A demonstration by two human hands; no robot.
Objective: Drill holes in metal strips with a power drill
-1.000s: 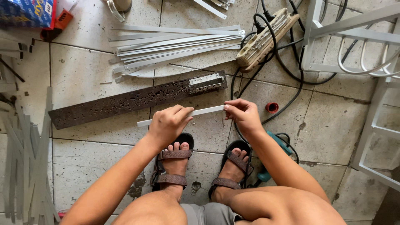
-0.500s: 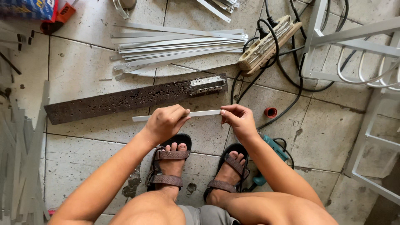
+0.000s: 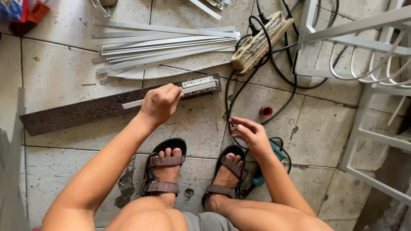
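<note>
Left hand [image 3: 160, 103] gripping metal strip [image 3: 171, 95], right hand [image 3: 250, 134] apparently empty, fingers spread

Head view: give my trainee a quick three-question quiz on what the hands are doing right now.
1. True or false: both hands grip the metal strip.
2. Which hand holds the strip: A left hand, B right hand?
3. What does the strip hang above?

Key: 1 false, the right hand is open and empty. 2 A. 3 The dark perforated bar on the tiled floor.
</note>
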